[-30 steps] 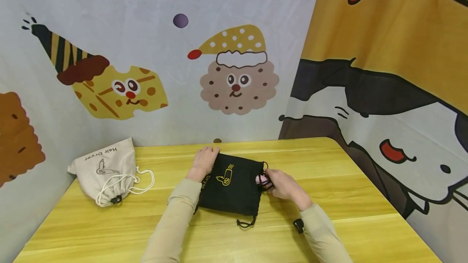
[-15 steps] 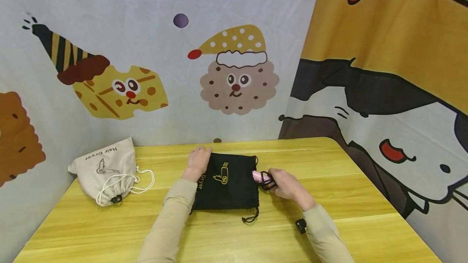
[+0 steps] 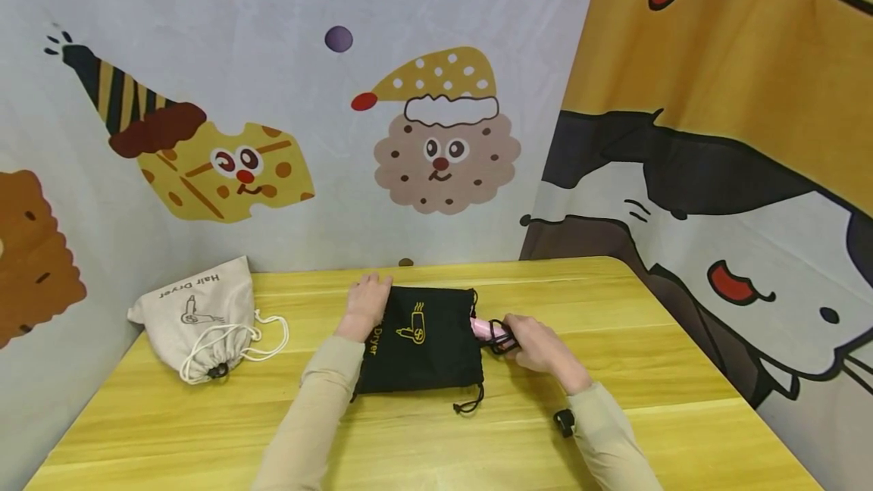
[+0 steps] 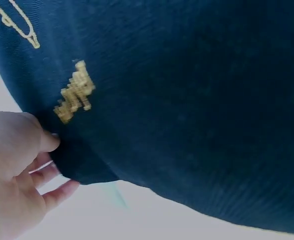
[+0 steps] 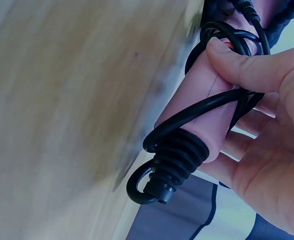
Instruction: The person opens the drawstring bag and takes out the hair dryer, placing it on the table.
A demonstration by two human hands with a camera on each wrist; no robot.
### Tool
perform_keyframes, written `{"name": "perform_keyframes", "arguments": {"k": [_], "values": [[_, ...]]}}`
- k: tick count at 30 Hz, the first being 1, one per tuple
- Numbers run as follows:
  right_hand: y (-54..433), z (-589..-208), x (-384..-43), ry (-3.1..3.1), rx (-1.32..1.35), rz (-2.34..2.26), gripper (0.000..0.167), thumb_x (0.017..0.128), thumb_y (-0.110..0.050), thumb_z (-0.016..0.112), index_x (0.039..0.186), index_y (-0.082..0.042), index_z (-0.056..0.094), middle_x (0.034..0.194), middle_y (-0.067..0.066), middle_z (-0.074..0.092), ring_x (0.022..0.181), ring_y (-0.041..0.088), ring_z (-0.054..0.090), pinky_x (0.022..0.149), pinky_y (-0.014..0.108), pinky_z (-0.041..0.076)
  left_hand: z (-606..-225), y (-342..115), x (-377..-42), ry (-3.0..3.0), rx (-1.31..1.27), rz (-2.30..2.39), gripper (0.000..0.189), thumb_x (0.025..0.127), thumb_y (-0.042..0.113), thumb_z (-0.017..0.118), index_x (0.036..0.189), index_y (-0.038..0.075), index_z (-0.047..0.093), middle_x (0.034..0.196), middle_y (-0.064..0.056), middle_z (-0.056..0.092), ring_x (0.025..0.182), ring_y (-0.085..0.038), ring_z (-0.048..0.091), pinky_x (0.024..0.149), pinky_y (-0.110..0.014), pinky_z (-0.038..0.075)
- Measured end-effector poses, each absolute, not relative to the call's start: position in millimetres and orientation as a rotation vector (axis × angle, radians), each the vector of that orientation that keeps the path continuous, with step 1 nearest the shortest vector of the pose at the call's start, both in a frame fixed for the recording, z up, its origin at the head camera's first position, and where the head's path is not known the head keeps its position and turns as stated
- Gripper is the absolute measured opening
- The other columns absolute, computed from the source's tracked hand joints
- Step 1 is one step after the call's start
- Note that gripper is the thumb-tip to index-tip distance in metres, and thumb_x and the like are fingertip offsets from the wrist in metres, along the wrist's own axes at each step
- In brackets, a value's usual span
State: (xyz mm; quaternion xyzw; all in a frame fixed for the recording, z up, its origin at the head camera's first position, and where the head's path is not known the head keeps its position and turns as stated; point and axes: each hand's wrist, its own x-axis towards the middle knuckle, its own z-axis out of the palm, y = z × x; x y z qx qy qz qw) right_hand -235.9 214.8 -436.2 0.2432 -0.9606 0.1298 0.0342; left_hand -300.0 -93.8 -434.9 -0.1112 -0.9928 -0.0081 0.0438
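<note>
A black drawstring bag (image 3: 430, 358) with a yellow dryer print lies on the table in the head view. At its far left corner, my left hand (image 3: 367, 301) pinches the cloth; the left wrist view has the thumb (image 4: 48, 142) on the bag's edge. From the bag's right-hand mouth protrudes the pink handle of a hair dryer (image 3: 483, 329), black cord wound round it. My right hand (image 3: 539, 343) grips this handle, thumb over the cord in the right wrist view, where the cord's ribbed sleeve (image 5: 177, 155) also shows. The dryer's other end is hidden inside the bag.
On the left of the wooden table (image 3: 204, 430) sits a beige drawstring bag (image 3: 198, 317) marked "Hair Dryer", its white cords (image 3: 266, 339) loose beside it. A cartoon-printed curtain (image 3: 286, 82) hangs behind the table's far edge.
The black bag and my left hand have shifted left. More of the pink handle shows outside the bag's mouth, still in my right hand. The last half second brings little movement.
</note>
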Motion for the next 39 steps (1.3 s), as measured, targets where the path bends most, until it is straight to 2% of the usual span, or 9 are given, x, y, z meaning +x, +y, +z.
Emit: {"name": "perform_keyframes", "arguments": {"k": [5,8,13,19,29,39], "values": [[215.2,-436.7,-236.3,-2.959,0.736,0.408,0.035,0.067,0.0,0.077,0.094,-0.004,0.055,0.084,0.006,0.061,0.074,0.018,0.057,0.066,0.038,0.053,-428.7,-93.3,-288.9,-3.047,-0.37,-0.089,0.044,0.088,0.006,0.064,0.129,0.007,0.05,0.125,-0.021,0.054,0.115,-0.037,0.052,0.085,-0.049,0.052],[215.6,-437.4,-237.0,-2.958,0.72,0.404,0.034,0.067,0.0,0.077,0.093,-0.004,0.055,0.082,0.005,0.061,0.073,0.018,0.056,0.065,0.037,0.052,-423.4,-92.0,-277.1,-3.055,-0.389,-0.184,0.042,0.093,0.014,0.06,0.133,0.006,0.049,0.128,-0.02,0.053,0.118,-0.036,0.052,0.086,-0.048,0.052],[216.0,-437.1,-237.2,-2.974,0.674,0.425,0.033,0.067,0.0,0.076,0.091,-0.005,0.054,0.081,0.006,0.061,0.072,0.018,0.057,0.066,0.037,0.053,-414.5,-85.1,-253.9,-3.143,-0.422,-0.349,0.047,0.094,0.021,0.058,0.137,0.004,0.047,0.141,-0.022,0.045,0.13,-0.038,0.045,0.102,-0.049,0.044],[215.4,-436.0,-237.3,-3.005,0.564,0.409,0.031,0.067,-0.002,0.075,0.088,-0.004,0.052,0.078,0.008,0.058,0.069,0.019,0.055,0.06,0.035,0.05,-412.5,-74.7,-234.7,-3.32,-0.477,-0.502,0.05,0.094,0.023,0.057,0.137,-0.001,0.046,0.147,-0.024,0.037,0.137,-0.038,0.038,0.111,-0.048,0.035],[213.5,-436.0,-236.2,-2.999,0.548,0.385,0.032,0.068,-0.003,0.076,0.09,-0.002,0.052,0.08,0.011,0.059,0.07,0.022,0.057,0.061,0.039,0.051,-429.3,-72.8,-227.5,-3.304,-0.443,-0.664,0.053,0.095,0.025,0.056,0.138,-0.001,0.042,0.145,-0.025,0.039,0.136,-0.039,0.037,0.111,-0.05,0.033],[214.4,-436.7,-237.5,-3.004,0.545,0.384,0.034,0.07,-0.006,0.077,0.092,-0.001,0.052,0.082,0.011,0.059,0.073,0.023,0.057,0.064,0.042,0.052,-429.7,-74.2,-228.1,-3.313,-0.432,-0.704,0.052,0.095,0.025,0.056,0.139,0.001,0.042,0.146,-0.024,0.039,0.136,-0.038,0.039,0.109,-0.051,0.035]]}}
